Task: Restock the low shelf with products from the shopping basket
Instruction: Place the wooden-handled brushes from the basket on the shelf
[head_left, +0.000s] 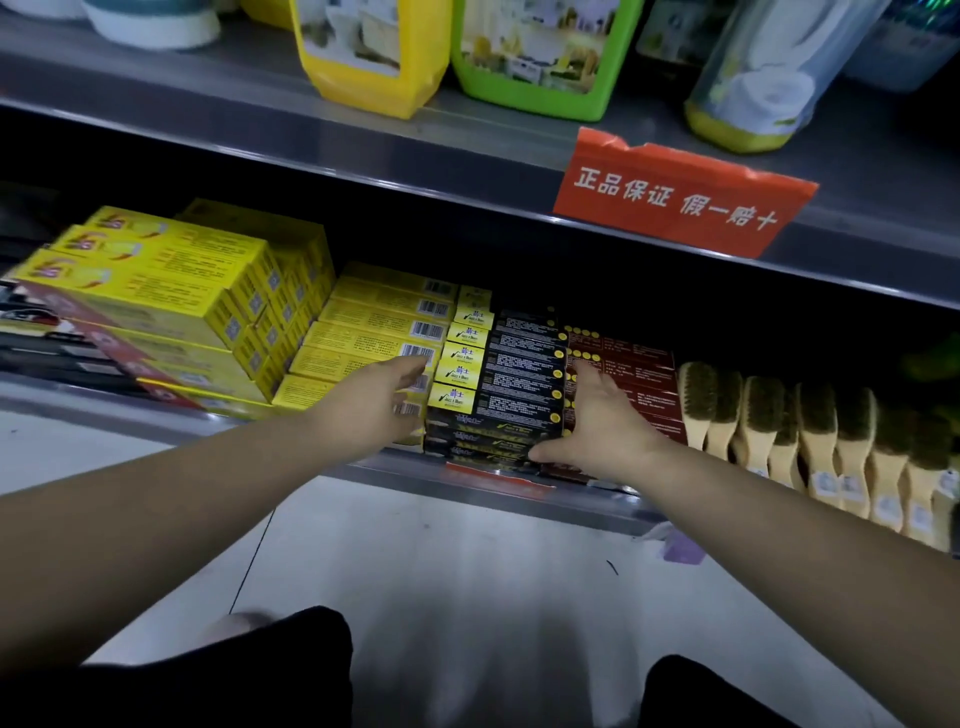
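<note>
Two bare arms reach forward from a crouch over the pale floor to the low shelf, one hand on each side of a stack of black boxes that sits at the shelf's front edge. About six yellow end flaps show along the stack's left side, though the exact count of boxes cannot be told. The left hand lies flat against the stack's left flank, its fingers straight and together, the tips blurred. The right hand is spread against the right flank, fingers straight and pointing up and back, the thumb stretched leftward across the lowest box's front. Just left of the stack lie flat yellow boxes, at least five showing barcodes, and farther left a pile of larger yellow cartons. Dark red boxes touch the stack's right side, and beyond them stands a row of at least seven wooden brushes, bristles up. On the upper shelf stand one yellow container, one green container and one clear bottle, with one red sign clipped to the rim.
</note>
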